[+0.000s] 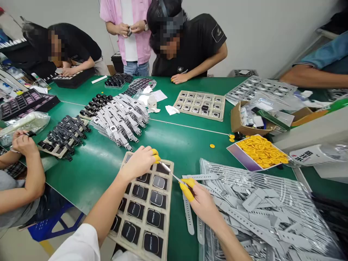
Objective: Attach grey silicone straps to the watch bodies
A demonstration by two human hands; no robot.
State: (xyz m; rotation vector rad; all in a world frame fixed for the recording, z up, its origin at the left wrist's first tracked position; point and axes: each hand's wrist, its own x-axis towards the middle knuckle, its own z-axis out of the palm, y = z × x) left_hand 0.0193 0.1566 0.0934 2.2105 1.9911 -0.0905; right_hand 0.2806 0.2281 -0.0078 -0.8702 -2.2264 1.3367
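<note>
Both forearms reach forward from the bottom edge and converge a little above the near end of the beige tray (168, 214). The left hand (140, 161) hovers over the tray's far end, knuckles up, fingers curled under, yellow cots on thumb and forefinger pinched together. Its arm is bare from wrist to elbow, with a white sleeve at the shoulder. The right hand (202, 201) sits just right of the tray, palm turned inward, its yellow-capped fingertips pinched likewise. The right forearm is bare.
</note>
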